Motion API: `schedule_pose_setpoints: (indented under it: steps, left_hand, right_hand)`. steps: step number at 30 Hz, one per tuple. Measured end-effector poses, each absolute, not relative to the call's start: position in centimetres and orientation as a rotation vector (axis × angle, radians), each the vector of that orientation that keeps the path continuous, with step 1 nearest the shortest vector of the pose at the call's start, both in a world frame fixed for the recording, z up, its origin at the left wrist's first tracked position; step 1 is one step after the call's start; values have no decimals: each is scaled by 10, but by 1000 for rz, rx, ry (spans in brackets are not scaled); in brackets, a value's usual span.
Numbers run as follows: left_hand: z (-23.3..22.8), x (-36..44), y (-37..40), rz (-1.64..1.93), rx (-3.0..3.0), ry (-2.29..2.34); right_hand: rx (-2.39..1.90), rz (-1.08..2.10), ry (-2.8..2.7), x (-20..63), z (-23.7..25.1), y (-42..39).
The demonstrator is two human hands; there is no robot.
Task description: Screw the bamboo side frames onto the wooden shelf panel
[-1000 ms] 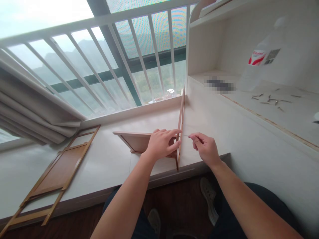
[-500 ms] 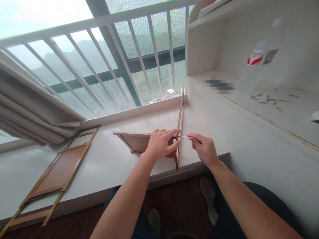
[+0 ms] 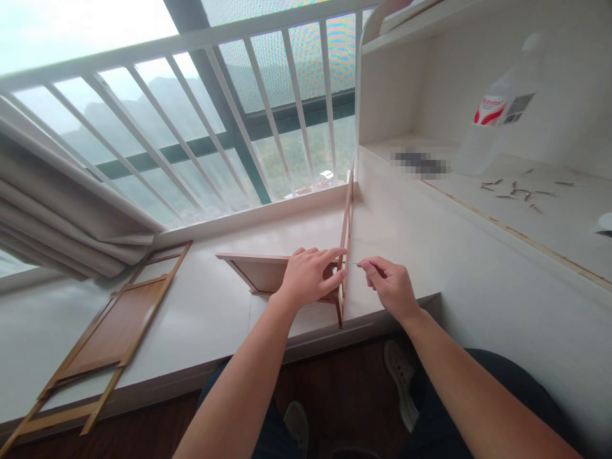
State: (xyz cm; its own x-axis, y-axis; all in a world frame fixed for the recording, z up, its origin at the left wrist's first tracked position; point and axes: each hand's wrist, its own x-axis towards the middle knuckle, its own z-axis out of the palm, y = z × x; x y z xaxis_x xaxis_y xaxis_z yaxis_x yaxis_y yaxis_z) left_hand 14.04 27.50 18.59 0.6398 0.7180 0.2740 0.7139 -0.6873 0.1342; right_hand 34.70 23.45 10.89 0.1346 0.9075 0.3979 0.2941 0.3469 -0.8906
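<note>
My left hand (image 3: 312, 274) grips a brown wooden frame, its thumb and forefinger around the upright slatted side piece (image 3: 349, 220). A wooden panel (image 3: 262, 271) joins that side piece and extends left behind the hand. At the joint's right face, my right hand (image 3: 389, 284) is closed, pinching the end of a thin metal rod (image 3: 352, 263) that resembles a hex key. The rod lies level, its far tip meeting the side piece. Where the tip enters is too small to make out.
A second wooden frame (image 3: 112, 319) lies on the white ledge (image 3: 205, 306) at left. Loose screws (image 3: 521, 191) and a clear plastic bottle (image 3: 492, 127) are on the shelf at right. White railings (image 3: 291, 95) and a grey curtain (image 3: 62, 204) stand behind.
My right fingers have shifted slightly on the metal rod, turning a little. My left hand and the wooden frame stay in place.
</note>
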Motion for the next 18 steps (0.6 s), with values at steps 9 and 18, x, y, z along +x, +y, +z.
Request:
schedule_pose_setpoints:
  steps: [9, 18]
  left_hand:
    - [187, 140, 274, 475, 2825, 1236]
    - [186, 140, 274, 480, 2813, 1246]
  right_hand:
    - [-1182, 665, -1391, 346, 110, 234]
    - [-1172, 658, -1381, 350, 107, 236]
